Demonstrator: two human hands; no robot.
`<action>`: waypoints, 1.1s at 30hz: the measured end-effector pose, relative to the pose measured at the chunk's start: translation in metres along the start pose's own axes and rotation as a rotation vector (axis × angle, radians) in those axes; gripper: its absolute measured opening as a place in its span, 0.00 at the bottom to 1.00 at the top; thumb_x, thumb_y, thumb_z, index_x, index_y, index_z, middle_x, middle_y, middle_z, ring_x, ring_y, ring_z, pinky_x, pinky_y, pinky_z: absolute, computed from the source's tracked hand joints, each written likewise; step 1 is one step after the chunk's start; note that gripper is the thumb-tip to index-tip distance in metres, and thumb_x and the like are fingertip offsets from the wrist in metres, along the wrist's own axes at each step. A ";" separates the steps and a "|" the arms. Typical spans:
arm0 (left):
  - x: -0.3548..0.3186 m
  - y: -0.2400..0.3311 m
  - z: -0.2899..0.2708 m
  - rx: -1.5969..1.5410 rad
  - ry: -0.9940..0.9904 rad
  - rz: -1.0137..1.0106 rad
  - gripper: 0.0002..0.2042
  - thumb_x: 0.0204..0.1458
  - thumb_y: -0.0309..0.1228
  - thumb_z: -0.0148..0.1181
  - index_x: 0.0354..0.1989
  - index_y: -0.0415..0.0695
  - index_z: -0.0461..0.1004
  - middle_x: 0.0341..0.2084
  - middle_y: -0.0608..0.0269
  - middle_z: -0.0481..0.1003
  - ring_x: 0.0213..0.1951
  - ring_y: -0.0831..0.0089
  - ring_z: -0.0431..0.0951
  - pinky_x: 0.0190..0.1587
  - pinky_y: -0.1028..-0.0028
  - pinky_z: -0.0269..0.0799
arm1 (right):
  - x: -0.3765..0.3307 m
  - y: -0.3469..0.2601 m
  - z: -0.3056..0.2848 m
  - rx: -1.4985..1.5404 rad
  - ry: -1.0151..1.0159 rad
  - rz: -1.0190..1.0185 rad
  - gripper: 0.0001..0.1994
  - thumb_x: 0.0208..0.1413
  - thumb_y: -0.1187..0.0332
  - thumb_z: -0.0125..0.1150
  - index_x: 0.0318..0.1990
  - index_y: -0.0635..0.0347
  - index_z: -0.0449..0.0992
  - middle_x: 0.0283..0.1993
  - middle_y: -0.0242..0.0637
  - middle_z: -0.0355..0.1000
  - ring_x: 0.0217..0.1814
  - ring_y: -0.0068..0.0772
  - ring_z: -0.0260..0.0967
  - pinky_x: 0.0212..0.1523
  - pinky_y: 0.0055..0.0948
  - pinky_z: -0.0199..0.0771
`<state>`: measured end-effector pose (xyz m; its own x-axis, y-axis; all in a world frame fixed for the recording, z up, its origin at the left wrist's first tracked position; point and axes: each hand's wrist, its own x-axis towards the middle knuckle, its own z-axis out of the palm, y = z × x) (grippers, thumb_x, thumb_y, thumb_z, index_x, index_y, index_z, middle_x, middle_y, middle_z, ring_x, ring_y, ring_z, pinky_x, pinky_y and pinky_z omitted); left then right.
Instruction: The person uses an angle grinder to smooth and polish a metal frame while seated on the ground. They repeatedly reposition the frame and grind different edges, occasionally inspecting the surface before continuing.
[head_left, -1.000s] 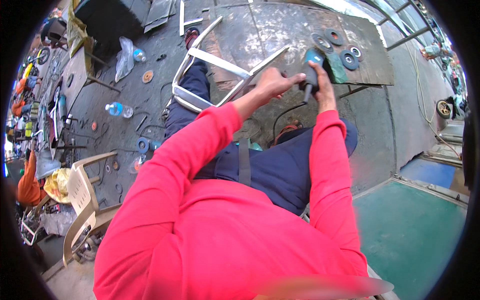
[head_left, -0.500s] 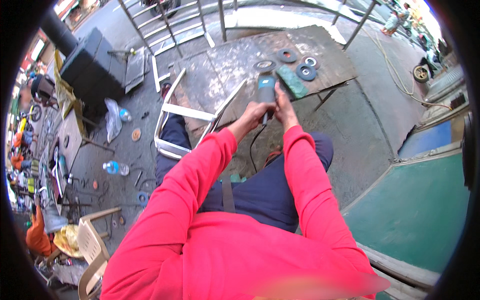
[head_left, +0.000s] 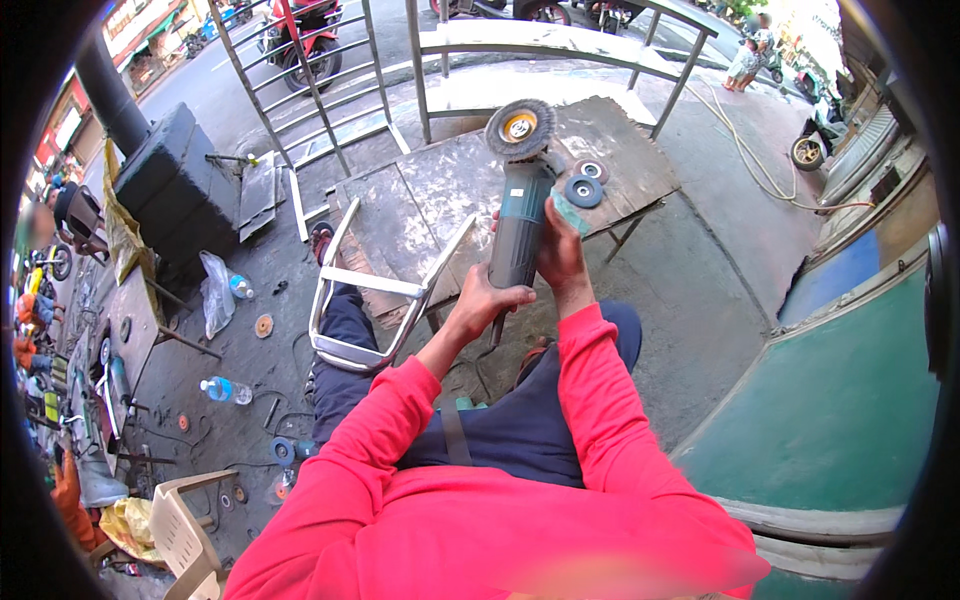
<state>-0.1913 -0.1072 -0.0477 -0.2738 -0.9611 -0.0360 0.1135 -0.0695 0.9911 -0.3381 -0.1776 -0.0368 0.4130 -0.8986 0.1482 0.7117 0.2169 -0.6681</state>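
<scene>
An angle grinder (head_left: 518, 225) with a teal and dark body is held up in front of me, above the near side of a low worn board table (head_left: 420, 165). Its round disc (head_left: 520, 130) with a yellowish centre faces up toward me at the far end. My left hand (head_left: 480, 305) is closed round the rear end, where the cord comes out. Along the right side of the body my right hand (head_left: 563, 250) grips it. A white-grey metal frame (head_left: 375, 282) leans across my left leg and the table edge.
Loose grinding discs (head_left: 584, 190) and a green block (head_left: 570, 215) lie on the table beyond my right hand. Water bottles (head_left: 226, 390), discs and cords are on the floor to the left. A plastic chair (head_left: 185, 530) stands lower left, a green panel (head_left: 810, 410) right.
The grinder has been lifted off the table area and turned, so its disc now shows face up. Both hands have shifted along its body, still gripping it. The view has also moved slightly.
</scene>
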 end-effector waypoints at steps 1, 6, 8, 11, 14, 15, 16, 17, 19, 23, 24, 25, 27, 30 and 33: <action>-0.003 0.007 0.003 -0.010 -0.046 -0.004 0.17 0.37 0.33 0.71 0.32 0.37 0.72 0.20 0.65 0.73 0.20 0.79 0.71 0.24 0.77 0.67 | -0.004 -0.004 0.003 0.080 -0.070 -0.025 0.36 0.61 0.41 0.43 0.58 0.72 0.62 0.49 0.55 0.71 0.47 0.45 0.74 0.50 0.40 0.73; -0.007 0.024 0.035 -0.067 -0.218 0.018 0.17 0.36 0.32 0.71 0.30 0.35 0.72 0.19 0.64 0.72 0.19 0.79 0.71 0.23 0.78 0.66 | -0.003 -0.012 -0.011 0.452 -0.347 -0.212 0.48 0.53 0.31 0.45 0.62 0.74 0.56 0.50 0.60 0.69 0.47 0.50 0.73 0.47 0.48 0.73; -0.004 0.026 0.041 -0.009 -0.232 0.016 0.17 0.37 0.32 0.70 0.31 0.35 0.71 0.19 0.63 0.72 0.20 0.78 0.72 0.22 0.77 0.66 | -0.010 -0.016 -0.024 0.352 -0.298 -0.236 0.43 0.51 0.32 0.51 0.56 0.69 0.60 0.45 0.51 0.68 0.42 0.41 0.71 0.42 0.40 0.74; 0.006 0.031 0.047 0.111 -0.385 -0.098 0.21 0.39 0.37 0.72 0.33 0.34 0.72 0.19 0.62 0.73 0.19 0.77 0.72 0.21 0.76 0.67 | -0.025 -0.024 -0.037 0.392 -0.271 -0.283 0.39 0.51 0.32 0.51 0.49 0.65 0.63 0.38 0.43 0.67 0.36 0.35 0.69 0.37 0.35 0.71; 0.011 0.031 0.060 0.193 -0.347 -0.193 0.23 0.42 0.41 0.71 0.35 0.33 0.72 0.19 0.61 0.73 0.18 0.77 0.72 0.21 0.76 0.68 | -0.038 -0.042 -0.044 0.386 -0.220 -0.313 0.37 0.51 0.33 0.51 0.48 0.64 0.63 0.36 0.41 0.67 0.35 0.35 0.69 0.37 0.35 0.72; 0.012 0.031 0.063 0.251 -0.300 -0.204 0.24 0.45 0.44 0.70 0.37 0.33 0.73 0.20 0.61 0.74 0.19 0.77 0.74 0.21 0.77 0.68 | -0.044 -0.049 -0.046 0.367 -0.086 -0.301 0.35 0.52 0.35 0.50 0.47 0.64 0.67 0.36 0.45 0.70 0.35 0.38 0.71 0.38 0.37 0.74; 0.012 0.028 0.069 0.227 -0.242 -0.196 0.23 0.45 0.45 0.69 0.35 0.34 0.74 0.19 0.61 0.74 0.19 0.77 0.74 0.21 0.76 0.68 | -0.049 -0.054 -0.047 0.295 0.014 -0.306 0.34 0.52 0.36 0.51 0.46 0.64 0.67 0.35 0.45 0.70 0.34 0.38 0.72 0.38 0.38 0.74; 0.010 0.025 0.075 0.189 -0.187 -0.185 0.22 0.45 0.45 0.69 0.34 0.34 0.75 0.19 0.61 0.74 0.19 0.77 0.74 0.22 0.75 0.68 | -0.053 -0.059 -0.046 0.232 0.109 -0.313 0.33 0.53 0.37 0.52 0.45 0.64 0.67 0.35 0.45 0.71 0.34 0.39 0.72 0.38 0.38 0.75; 0.012 0.017 0.088 0.310 -0.042 -0.081 0.23 0.45 0.46 0.68 0.31 0.33 0.76 0.19 0.58 0.76 0.21 0.75 0.76 0.25 0.72 0.70 | -0.060 -0.066 -0.044 0.207 0.172 -0.297 0.30 0.54 0.41 0.54 0.43 0.65 0.68 0.35 0.47 0.72 0.34 0.42 0.74 0.40 0.42 0.77; 0.011 -0.001 0.104 0.382 0.011 0.058 0.25 0.42 0.46 0.68 0.33 0.32 0.77 0.20 0.54 0.78 0.26 0.70 0.79 0.34 0.69 0.73 | -0.071 -0.072 -0.034 -0.061 0.391 -0.250 0.31 0.56 0.40 0.51 0.46 0.65 0.68 0.40 0.51 0.73 0.39 0.45 0.75 0.42 0.44 0.78; 0.011 -0.003 0.104 0.392 -0.003 0.123 0.23 0.43 0.45 0.68 0.33 0.33 0.77 0.20 0.57 0.77 0.25 0.73 0.78 0.32 0.71 0.72 | -0.071 -0.070 -0.032 -0.013 0.293 -0.342 0.31 0.56 0.40 0.51 0.46 0.65 0.68 0.40 0.51 0.73 0.40 0.45 0.75 0.42 0.44 0.78; 0.011 -0.004 0.101 0.408 -0.025 0.147 0.21 0.44 0.44 0.68 0.33 0.34 0.77 0.20 0.60 0.77 0.25 0.75 0.76 0.31 0.73 0.70 | -0.069 -0.066 -0.029 0.045 0.253 -0.421 0.30 0.57 0.41 0.51 0.46 0.65 0.68 0.41 0.51 0.73 0.40 0.45 0.75 0.42 0.44 0.78; 0.012 -0.003 0.095 0.478 -0.040 0.157 0.20 0.46 0.44 0.68 0.32 0.36 0.77 0.20 0.63 0.76 0.24 0.78 0.75 0.29 0.75 0.69 | -0.069 -0.058 -0.028 0.184 0.142 -0.461 0.29 0.58 0.42 0.50 0.46 0.65 0.69 0.41 0.50 0.72 0.41 0.44 0.75 0.41 0.45 0.78; 0.019 0.005 0.089 0.506 -0.104 0.025 0.24 0.44 0.49 0.67 0.30 0.35 0.78 0.20 0.56 0.78 0.26 0.72 0.79 0.33 0.70 0.73 | -0.072 -0.063 -0.039 0.198 0.210 -0.366 0.28 0.58 0.43 0.50 0.46 0.65 0.69 0.38 0.48 0.72 0.38 0.43 0.75 0.40 0.45 0.78; 0.023 0.008 0.088 0.427 -0.218 -0.080 0.24 0.44 0.50 0.68 0.31 0.37 0.76 0.18 0.64 0.73 0.21 0.76 0.73 0.26 0.73 0.68 | -0.074 -0.067 -0.053 0.078 0.333 -0.360 0.29 0.56 0.42 0.53 0.43 0.65 0.69 0.33 0.45 0.72 0.33 0.40 0.74 0.36 0.43 0.79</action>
<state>-0.2802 -0.1061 -0.0292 -0.4645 -0.8758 -0.1316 -0.3059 0.0192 0.9519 -0.4462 -0.1457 -0.0413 -0.0618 -0.9921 0.1096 0.8216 -0.1129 -0.5588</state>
